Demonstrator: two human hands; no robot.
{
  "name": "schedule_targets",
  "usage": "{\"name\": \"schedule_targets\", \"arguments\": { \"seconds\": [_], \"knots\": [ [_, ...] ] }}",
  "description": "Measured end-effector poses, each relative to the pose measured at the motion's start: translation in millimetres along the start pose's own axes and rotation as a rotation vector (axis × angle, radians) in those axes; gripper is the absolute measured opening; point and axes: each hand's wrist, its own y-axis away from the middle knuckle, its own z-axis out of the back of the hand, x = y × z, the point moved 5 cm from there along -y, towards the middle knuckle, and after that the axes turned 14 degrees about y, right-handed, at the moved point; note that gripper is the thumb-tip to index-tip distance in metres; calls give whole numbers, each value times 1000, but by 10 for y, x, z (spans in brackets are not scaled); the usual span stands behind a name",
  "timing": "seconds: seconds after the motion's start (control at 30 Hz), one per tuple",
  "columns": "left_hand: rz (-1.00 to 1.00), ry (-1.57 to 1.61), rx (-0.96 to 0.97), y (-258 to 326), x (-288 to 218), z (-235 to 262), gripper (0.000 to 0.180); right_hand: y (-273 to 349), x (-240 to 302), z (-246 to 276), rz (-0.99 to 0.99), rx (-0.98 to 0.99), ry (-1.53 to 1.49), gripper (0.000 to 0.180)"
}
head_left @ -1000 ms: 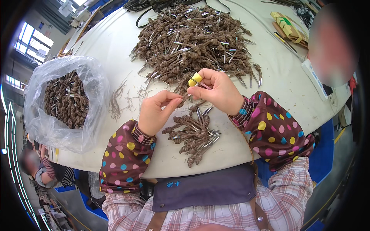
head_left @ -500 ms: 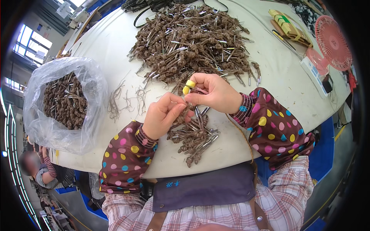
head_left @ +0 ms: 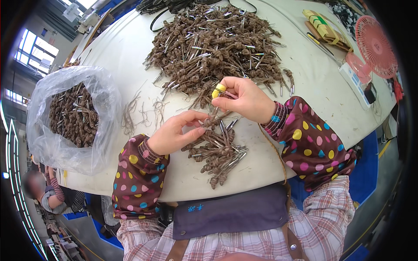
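Observation:
My left hand [head_left: 176,132] has its thumb and index finger around the end of a knotted brown cord [head_left: 212,122] with metal-tipped ends. My right hand [head_left: 249,101], just above and to the right, is closed on a small cutting tool [head_left: 219,91]. The tool shows a thin metal blade and a yellow part by the fingertips; the curled fingers hide the rest. Below both hands lies a small heap of similar knotted cords [head_left: 217,152], their silvery tips pointing various ways. Beyond my hands is a large pile of the same cords [head_left: 213,48].
A clear plastic bag [head_left: 109,108] of brown cords stands at the left, with loose thread scraps [head_left: 129,115] beside it. On the right are a pink fan [head_left: 376,48], a white scale-like device [head_left: 355,85] and a wrapped packet [head_left: 326,28]. Another person [head_left: 52,195] sits far left.
My left hand has shifted left and its fingers have spread from their tighter pinch. My right hand has moved slightly up and right with the tool, so the hands are farther apart.

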Motion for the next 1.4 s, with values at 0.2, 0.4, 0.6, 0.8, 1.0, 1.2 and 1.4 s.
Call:
{"name": "schedule_targets", "arguments": {
  "seconds": [0.2, 0.4, 0.6, 0.8, 1.0, 1.2, 1.4],
  "knots": [
    [26, -17, -18, -16, 3, -14, 30, 11, 35, -3, 107, -102, 225, 19],
    [74, 111, -148, -50, 110, -18, 23, 63, 86, -27, 94, -89, 324, 18],
    [36, 139, -238, -26, 104, 19, 17, 74, 130, -57, 102, -93, 340, 18],
    [-34, 268, -103, 6, 55, -40, 11, 21, 83, -28, 128, -47, 116, 18],
    [-184, 541, 60, -11, 3, -205, 4, 33, 79, -136, 165, 96, 2, 22],
    [-305, 376, -225, 24, 11, 74, 4, 104, 269, 3, 200, -219, 235, 29],
    [-468, -130, -449, 58, -87, 156, 5, 178, 294, -188, 272, -138, 604, 23]
  ]
}}
